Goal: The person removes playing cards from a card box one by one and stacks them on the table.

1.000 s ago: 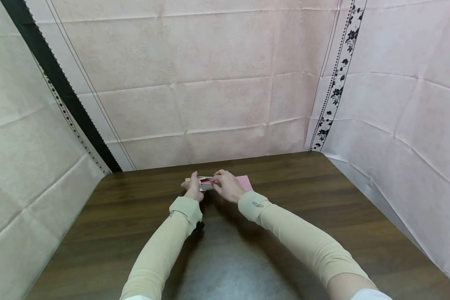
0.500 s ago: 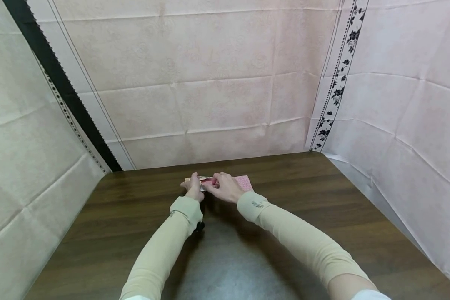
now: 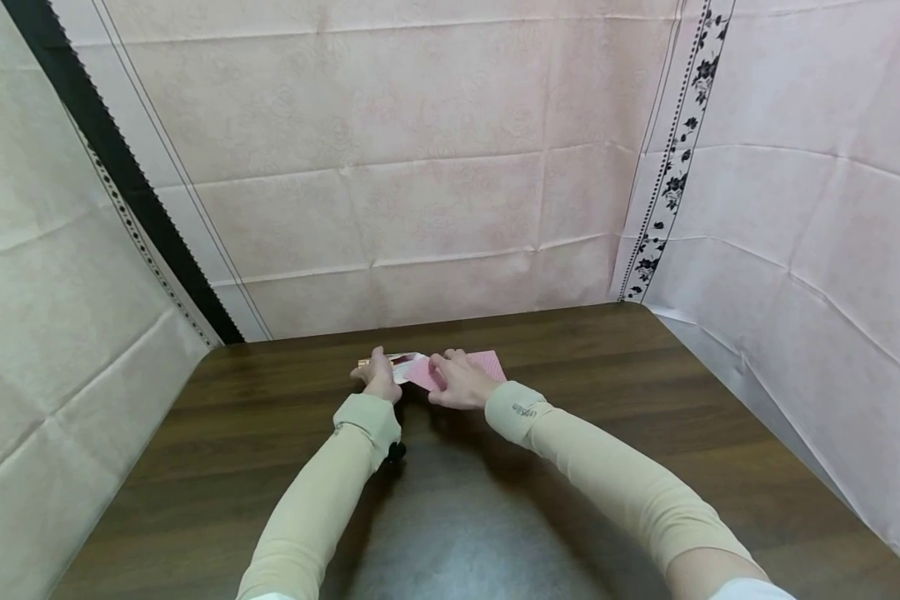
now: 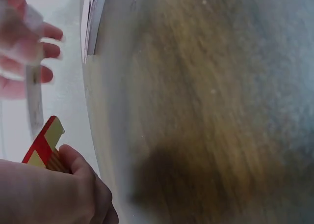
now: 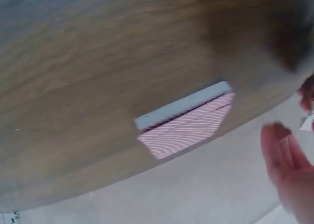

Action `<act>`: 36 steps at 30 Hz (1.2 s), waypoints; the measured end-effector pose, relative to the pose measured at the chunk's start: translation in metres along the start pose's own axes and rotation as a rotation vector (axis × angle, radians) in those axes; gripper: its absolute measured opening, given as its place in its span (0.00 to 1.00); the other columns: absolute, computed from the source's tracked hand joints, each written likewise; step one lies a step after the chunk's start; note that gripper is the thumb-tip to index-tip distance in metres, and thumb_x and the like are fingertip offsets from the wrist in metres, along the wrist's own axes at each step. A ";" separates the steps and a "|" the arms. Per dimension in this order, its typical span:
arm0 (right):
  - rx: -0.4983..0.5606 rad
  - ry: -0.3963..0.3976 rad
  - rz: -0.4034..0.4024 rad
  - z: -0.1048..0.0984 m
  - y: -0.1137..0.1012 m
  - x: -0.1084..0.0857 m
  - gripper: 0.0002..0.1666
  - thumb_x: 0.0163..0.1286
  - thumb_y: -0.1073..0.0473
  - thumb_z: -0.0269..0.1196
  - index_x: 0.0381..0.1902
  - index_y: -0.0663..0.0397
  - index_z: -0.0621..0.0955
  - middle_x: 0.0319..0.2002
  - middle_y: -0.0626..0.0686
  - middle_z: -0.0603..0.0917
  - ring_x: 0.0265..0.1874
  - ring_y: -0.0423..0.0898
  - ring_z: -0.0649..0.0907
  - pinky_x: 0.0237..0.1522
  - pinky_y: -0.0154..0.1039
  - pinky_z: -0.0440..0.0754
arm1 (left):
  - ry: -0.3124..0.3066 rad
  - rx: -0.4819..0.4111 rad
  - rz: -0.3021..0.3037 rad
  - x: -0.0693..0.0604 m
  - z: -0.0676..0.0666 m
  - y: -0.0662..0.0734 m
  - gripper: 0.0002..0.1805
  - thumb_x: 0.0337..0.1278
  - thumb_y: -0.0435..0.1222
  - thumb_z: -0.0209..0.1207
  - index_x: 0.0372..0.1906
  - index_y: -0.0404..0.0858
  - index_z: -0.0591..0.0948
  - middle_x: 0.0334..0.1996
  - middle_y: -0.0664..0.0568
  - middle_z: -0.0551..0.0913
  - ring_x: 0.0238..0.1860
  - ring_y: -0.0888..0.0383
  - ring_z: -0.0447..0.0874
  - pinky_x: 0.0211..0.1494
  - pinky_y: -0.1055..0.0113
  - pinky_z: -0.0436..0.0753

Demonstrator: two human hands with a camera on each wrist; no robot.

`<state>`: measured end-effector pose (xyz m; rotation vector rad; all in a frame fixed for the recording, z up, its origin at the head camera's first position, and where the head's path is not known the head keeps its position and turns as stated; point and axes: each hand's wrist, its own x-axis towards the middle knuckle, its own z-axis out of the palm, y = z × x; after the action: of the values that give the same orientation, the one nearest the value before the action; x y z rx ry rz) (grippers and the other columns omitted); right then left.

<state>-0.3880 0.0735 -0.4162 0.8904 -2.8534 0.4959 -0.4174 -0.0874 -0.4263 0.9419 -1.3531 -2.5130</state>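
Near the table's back edge, my left hand (image 3: 377,375) grips a red-and-yellow piece (image 4: 44,144), its striped side by the fingertips in the left wrist view. Between the hands is a pink-and-white flat piece (image 3: 422,372). My right hand (image 3: 461,381) pinches it at its right side; in the left wrist view this piece (image 4: 34,96) shows as a blurred pale strip below the right fingers. A pink striped stack with a white side (image 5: 189,126) lies on the table, partly behind the right hand in the head view.
The brown wooden table (image 3: 615,367) has rounded back corners. Pale creased cloth (image 3: 450,208) hangs behind it and at both sides, with a dark band at left and a floral strip at right. A small black object (image 3: 396,452) is at the left cuff.
Both hands have drawn slightly apart, the left moving left and the right moving right and a little nearer. More of the pink piece shows between them.
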 end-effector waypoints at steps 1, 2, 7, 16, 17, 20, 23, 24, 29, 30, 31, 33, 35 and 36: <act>-0.025 0.019 0.006 0.001 0.002 0.000 0.22 0.59 0.48 0.63 0.48 0.52 0.75 0.40 0.53 0.75 0.43 0.49 0.72 0.45 0.41 0.75 | 0.006 -0.006 0.001 0.000 0.000 0.001 0.47 0.67 0.43 0.48 0.74 0.45 0.27 0.76 0.43 0.38 0.76 0.51 0.42 0.78 0.60 0.49; -0.049 0.041 0.021 0.001 0.004 -0.001 0.22 0.59 0.48 0.63 0.48 0.52 0.75 0.42 0.54 0.76 0.45 0.51 0.72 0.46 0.43 0.74 | 0.011 -0.009 -0.002 0.000 0.000 0.001 0.47 0.67 0.43 0.48 0.74 0.45 0.27 0.76 0.43 0.37 0.75 0.51 0.42 0.78 0.59 0.50; -0.118 0.158 0.157 0.003 0.017 0.000 0.23 0.61 0.47 0.61 0.49 0.56 0.75 0.45 0.60 0.78 0.48 0.56 0.72 0.50 0.51 0.74 | 0.020 -0.005 -0.014 0.000 0.000 0.000 0.47 0.66 0.44 0.49 0.74 0.46 0.28 0.76 0.43 0.39 0.72 0.49 0.50 0.76 0.57 0.57; -0.181 0.234 0.370 0.012 0.035 0.002 0.25 0.61 0.47 0.61 0.49 0.59 0.75 0.42 0.62 0.79 0.46 0.60 0.74 0.47 0.53 0.75 | -0.022 0.012 -0.019 0.002 0.001 -0.001 0.50 0.66 0.43 0.49 0.74 0.47 0.23 0.76 0.42 0.41 0.69 0.48 0.56 0.73 0.59 0.61; -0.186 0.224 0.392 0.013 0.036 0.002 0.27 0.62 0.46 0.61 0.51 0.59 0.75 0.44 0.63 0.79 0.47 0.61 0.74 0.48 0.54 0.75 | -0.026 0.015 -0.017 0.002 0.001 -0.001 0.51 0.66 0.43 0.49 0.74 0.46 0.23 0.76 0.42 0.40 0.69 0.48 0.56 0.74 0.60 0.61; -0.215 0.192 0.451 0.015 0.040 0.002 0.30 0.63 0.44 0.59 0.55 0.59 0.74 0.47 0.64 0.79 0.50 0.61 0.74 0.50 0.55 0.74 | -0.034 0.020 -0.011 0.002 0.001 -0.001 0.51 0.65 0.43 0.49 0.73 0.46 0.22 0.76 0.42 0.40 0.69 0.49 0.56 0.74 0.60 0.60; -0.251 0.168 0.492 0.016 0.041 0.002 0.32 0.65 0.42 0.58 0.57 0.60 0.73 0.50 0.64 0.79 0.52 0.61 0.73 0.51 0.55 0.73 | -0.036 0.021 -0.005 0.002 0.001 -0.001 0.51 0.65 0.43 0.50 0.74 0.46 0.23 0.76 0.43 0.40 0.69 0.49 0.55 0.74 0.60 0.60; -0.262 0.164 0.502 0.016 0.042 0.002 0.32 0.65 0.42 0.58 0.57 0.60 0.74 0.50 0.64 0.79 0.52 0.61 0.74 0.51 0.55 0.73 | -0.035 0.022 -0.004 0.002 0.001 -0.001 0.51 0.65 0.43 0.50 0.74 0.46 0.24 0.76 0.43 0.40 0.70 0.49 0.55 0.74 0.60 0.60; -0.262 0.126 0.535 0.016 0.040 -0.001 0.35 0.65 0.41 0.58 0.60 0.61 0.73 0.52 0.65 0.79 0.54 0.61 0.73 0.53 0.55 0.73 | -0.023 0.029 -0.005 0.002 0.001 -0.001 0.50 0.65 0.43 0.50 0.74 0.46 0.25 0.76 0.43 0.40 0.71 0.49 0.54 0.75 0.62 0.57; -0.256 0.119 0.539 0.016 0.040 -0.001 0.36 0.65 0.41 0.58 0.61 0.61 0.72 0.53 0.65 0.79 0.54 0.61 0.73 0.54 0.56 0.73 | -0.023 0.031 -0.005 0.003 0.001 -0.001 0.50 0.66 0.43 0.50 0.74 0.46 0.25 0.76 0.43 0.40 0.71 0.49 0.54 0.75 0.62 0.57; -0.251 0.111 0.543 0.017 0.039 -0.001 0.36 0.66 0.41 0.59 0.62 0.61 0.71 0.54 0.65 0.78 0.55 0.61 0.73 0.55 0.56 0.73 | -0.022 0.033 -0.007 0.003 0.001 -0.001 0.50 0.66 0.43 0.50 0.74 0.46 0.25 0.76 0.43 0.40 0.71 0.49 0.54 0.75 0.62 0.57; -0.248 0.099 0.544 0.018 0.039 -0.002 0.37 0.66 0.41 0.58 0.63 0.61 0.71 0.55 0.65 0.78 0.57 0.62 0.72 0.56 0.57 0.72 | -0.021 0.035 -0.009 0.003 0.001 -0.002 0.50 0.66 0.43 0.50 0.74 0.47 0.25 0.76 0.43 0.40 0.71 0.49 0.53 0.76 0.62 0.56; -0.250 0.092 0.541 0.019 0.039 -0.002 0.38 0.66 0.41 0.58 0.64 0.61 0.71 0.57 0.65 0.77 0.57 0.62 0.72 0.57 0.57 0.72 | -0.022 0.037 -0.010 0.003 0.001 -0.002 0.50 0.66 0.44 0.50 0.74 0.47 0.25 0.76 0.43 0.39 0.71 0.49 0.52 0.76 0.61 0.55; -0.252 0.087 0.540 0.019 0.039 -0.002 0.37 0.66 0.40 0.57 0.64 0.61 0.71 0.57 0.65 0.77 0.58 0.62 0.72 0.57 0.57 0.72 | -0.023 0.037 -0.010 0.002 0.001 -0.002 0.50 0.66 0.44 0.50 0.74 0.47 0.25 0.76 0.43 0.39 0.71 0.49 0.52 0.76 0.61 0.55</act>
<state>-0.4089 0.0985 -0.4452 0.0487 -2.9614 0.1989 -0.4194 -0.0863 -0.4287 0.9312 -1.4101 -2.5222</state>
